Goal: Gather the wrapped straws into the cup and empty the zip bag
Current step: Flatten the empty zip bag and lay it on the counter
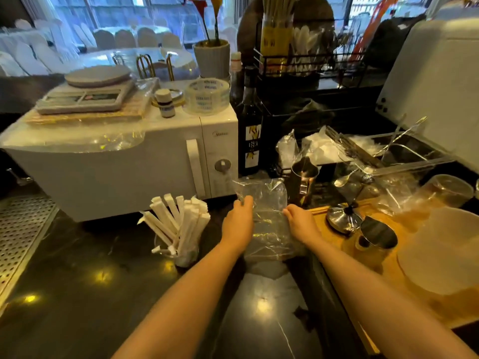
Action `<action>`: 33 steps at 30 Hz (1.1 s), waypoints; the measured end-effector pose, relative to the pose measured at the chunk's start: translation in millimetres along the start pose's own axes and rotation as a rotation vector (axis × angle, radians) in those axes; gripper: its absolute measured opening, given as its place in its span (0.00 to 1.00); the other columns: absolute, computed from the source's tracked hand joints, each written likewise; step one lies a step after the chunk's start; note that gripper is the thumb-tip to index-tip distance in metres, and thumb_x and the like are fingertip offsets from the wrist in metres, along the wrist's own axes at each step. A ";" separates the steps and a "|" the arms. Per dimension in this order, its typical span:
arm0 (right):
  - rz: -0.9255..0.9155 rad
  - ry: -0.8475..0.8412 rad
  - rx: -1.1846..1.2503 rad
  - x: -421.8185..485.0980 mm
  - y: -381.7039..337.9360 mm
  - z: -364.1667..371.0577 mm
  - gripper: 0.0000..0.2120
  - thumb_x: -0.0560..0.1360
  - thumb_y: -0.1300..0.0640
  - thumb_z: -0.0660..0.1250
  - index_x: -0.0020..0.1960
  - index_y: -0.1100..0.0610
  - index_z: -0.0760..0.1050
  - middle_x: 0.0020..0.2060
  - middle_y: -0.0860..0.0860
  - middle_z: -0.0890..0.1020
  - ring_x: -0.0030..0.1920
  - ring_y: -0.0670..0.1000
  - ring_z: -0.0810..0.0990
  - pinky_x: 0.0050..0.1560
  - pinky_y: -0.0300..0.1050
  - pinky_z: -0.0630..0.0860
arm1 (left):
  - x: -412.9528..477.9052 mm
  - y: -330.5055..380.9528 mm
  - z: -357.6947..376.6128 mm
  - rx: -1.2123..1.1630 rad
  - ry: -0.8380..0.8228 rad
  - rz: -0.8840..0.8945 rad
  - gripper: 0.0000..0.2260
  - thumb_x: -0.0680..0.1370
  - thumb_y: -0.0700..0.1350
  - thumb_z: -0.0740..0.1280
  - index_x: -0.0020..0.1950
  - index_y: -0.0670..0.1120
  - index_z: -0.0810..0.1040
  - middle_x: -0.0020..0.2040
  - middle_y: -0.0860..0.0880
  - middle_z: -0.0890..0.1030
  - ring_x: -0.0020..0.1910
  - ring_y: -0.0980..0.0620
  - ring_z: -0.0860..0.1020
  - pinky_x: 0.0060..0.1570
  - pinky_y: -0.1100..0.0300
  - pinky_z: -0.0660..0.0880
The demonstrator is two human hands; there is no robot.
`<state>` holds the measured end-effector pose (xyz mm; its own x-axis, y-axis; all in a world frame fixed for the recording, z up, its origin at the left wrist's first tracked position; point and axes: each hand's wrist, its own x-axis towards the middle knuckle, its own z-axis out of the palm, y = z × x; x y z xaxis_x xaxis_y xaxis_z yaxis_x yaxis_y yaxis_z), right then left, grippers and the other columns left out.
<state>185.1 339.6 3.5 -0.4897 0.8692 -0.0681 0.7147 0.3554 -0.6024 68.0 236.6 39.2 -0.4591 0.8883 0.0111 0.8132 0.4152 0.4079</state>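
A clear zip bag [268,216] is held upright above the dark counter between both hands; it looks see-through with nothing visible inside. My left hand [238,224] pinches its left edge near the top. Its right edge is gripped by my right hand [302,224]. To the left, a clear cup [185,256] stands on the counter. Several white paper-wrapped straws [176,221] stand in the cup and fan out above its rim.
A white microwave [124,156] with a scale and tape rolls on top stands behind the cup. A dark bottle [250,130] is behind the bag. A wooden tray [388,255] with metal pitchers and a lid lies right. A perforated metal drain grid [20,234] is far left.
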 end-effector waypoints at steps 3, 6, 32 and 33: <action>0.005 -0.059 -0.088 1.4 10.0 9.5 0.13 0.79 0.57 0.53 0.51 0.65 0.71 0.50 0.66 0.79 0.51 0.63 0.76 0.42 0.50 0.66 | 3.0 -4.8 14.7 -0.039 -0.056 -0.091 0.15 0.76 0.31 0.55 0.63 0.39 0.64 0.60 0.35 0.68 0.51 0.36 0.73 0.40 0.51 0.66; 0.031 -0.101 -0.071 -0.1 11.1 15.0 0.12 0.78 0.59 0.56 0.58 0.64 0.69 0.54 0.66 0.78 0.55 0.64 0.75 0.50 0.52 0.70 | 3.8 -15.7 26.8 -0.279 -0.097 -0.235 0.08 0.78 0.35 0.53 0.55 0.39 0.69 0.61 0.35 0.67 0.53 0.36 0.72 0.51 0.49 0.69; -0.190 -0.069 -0.474 1.1 20.3 23.4 0.16 0.78 0.57 0.57 0.65 0.59 0.68 0.65 0.58 0.68 0.62 0.58 0.68 0.56 0.47 0.69 | -9.7 -40.6 70.5 0.281 -0.337 -0.071 0.25 0.80 0.55 0.42 0.74 0.49 0.41 0.77 0.44 0.40 0.75 0.46 0.37 0.72 0.44 0.37; -0.233 -0.045 -0.511 2.7 20.4 25.5 0.18 0.77 0.58 0.57 0.67 0.60 0.67 0.68 0.59 0.65 0.64 0.59 0.66 0.59 0.48 0.68 | -6.8 -38.8 69.0 0.267 -0.313 -0.070 0.25 0.80 0.55 0.42 0.74 0.48 0.41 0.77 0.44 0.40 0.75 0.47 0.37 0.72 0.45 0.38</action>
<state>185.7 340.5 -29.3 -0.6763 0.7363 -0.0201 0.7307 0.6672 -0.1444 64.2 228.0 -39.6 -0.4194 0.8556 -0.3035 0.8669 0.4767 0.1458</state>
